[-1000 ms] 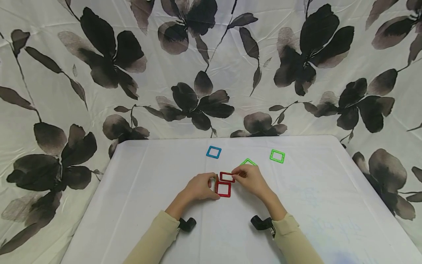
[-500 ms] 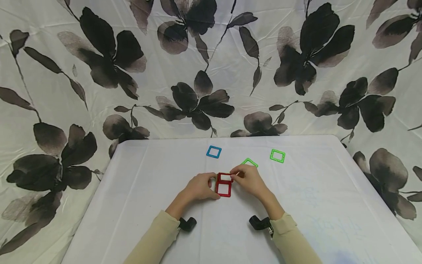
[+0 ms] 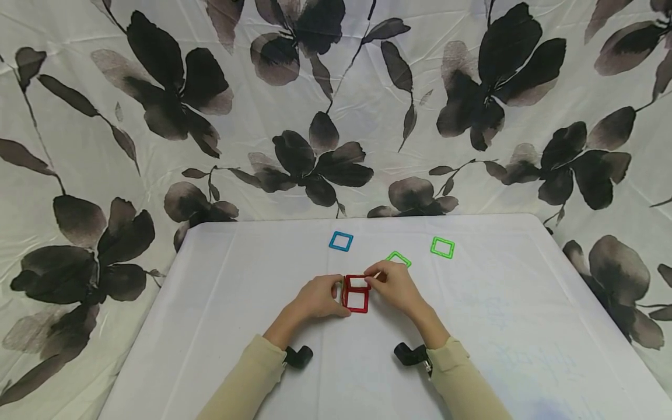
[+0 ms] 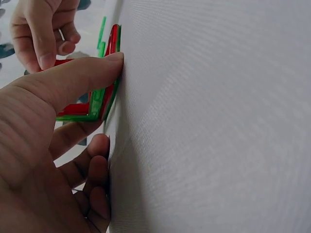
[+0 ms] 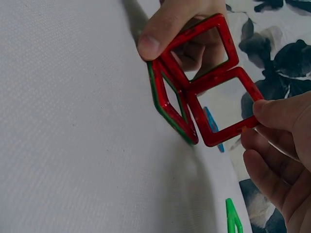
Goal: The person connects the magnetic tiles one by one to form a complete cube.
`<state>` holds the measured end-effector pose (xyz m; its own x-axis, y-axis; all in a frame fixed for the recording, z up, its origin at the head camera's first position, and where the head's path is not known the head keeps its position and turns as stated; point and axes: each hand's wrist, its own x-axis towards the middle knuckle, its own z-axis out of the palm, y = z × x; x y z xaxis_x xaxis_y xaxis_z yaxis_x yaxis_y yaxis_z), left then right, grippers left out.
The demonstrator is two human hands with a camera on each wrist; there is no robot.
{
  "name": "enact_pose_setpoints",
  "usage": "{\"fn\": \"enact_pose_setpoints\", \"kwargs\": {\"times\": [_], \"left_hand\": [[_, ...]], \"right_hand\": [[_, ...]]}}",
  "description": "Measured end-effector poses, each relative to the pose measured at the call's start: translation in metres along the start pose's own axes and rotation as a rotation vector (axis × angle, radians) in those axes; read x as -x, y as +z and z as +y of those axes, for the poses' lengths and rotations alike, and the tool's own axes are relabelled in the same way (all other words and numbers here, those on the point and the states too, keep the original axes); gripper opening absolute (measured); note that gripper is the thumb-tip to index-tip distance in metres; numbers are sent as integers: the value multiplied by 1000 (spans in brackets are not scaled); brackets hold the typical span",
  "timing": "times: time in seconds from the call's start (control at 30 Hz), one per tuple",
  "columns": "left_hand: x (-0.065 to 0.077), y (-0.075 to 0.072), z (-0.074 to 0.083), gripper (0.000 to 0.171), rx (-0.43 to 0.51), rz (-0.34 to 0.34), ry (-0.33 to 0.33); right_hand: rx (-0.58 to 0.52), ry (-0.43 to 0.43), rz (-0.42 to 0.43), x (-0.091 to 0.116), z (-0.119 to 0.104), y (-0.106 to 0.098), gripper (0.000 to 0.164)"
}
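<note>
Three red-and-green square magnetic tiles meet at their edges between the hands. One, the base tile (image 3: 358, 311), lies flat on the white table. My left hand (image 3: 315, 296) grips an upright tile (image 5: 228, 43) along the base's left side, its thumb low at the near corner by the tabletop. At the base's far side, my right hand (image 3: 394, 284) pinches the third tile (image 5: 201, 121) by its outer corner between thumb and fingers. That tile stands raised, its inner edge against the left upright tile. In the left wrist view, the thumb partly hides the tiles.
Farther back on the white table (image 3: 236, 350) lie a blue square tile (image 3: 334, 233) and a green square tile (image 3: 443, 238). Another green piece (image 3: 399, 255) sits just beyond my right hand, partly covered by it. A floral cloth (image 3: 315, 76) hangs behind the table.
My right hand has moved slightly left, bringing its red tile from a small gap against the left upright tile and base. My left hand has stayed in place.
</note>
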<state>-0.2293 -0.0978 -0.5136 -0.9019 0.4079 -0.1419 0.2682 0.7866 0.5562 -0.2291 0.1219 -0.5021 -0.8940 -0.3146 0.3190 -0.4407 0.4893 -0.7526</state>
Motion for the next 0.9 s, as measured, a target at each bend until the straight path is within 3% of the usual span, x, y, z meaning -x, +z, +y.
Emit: {"fn": "enact_pose_setpoints", "kwargs": {"times": [0.33,0.9], "left_hand": [[1,-2,0,44,3,-22,2],[1,-5,3,35,80,-76,122]], "right_hand": [[6,-12,52,3,4,5,10],[20,-44,177,15,2,15,10]]}}
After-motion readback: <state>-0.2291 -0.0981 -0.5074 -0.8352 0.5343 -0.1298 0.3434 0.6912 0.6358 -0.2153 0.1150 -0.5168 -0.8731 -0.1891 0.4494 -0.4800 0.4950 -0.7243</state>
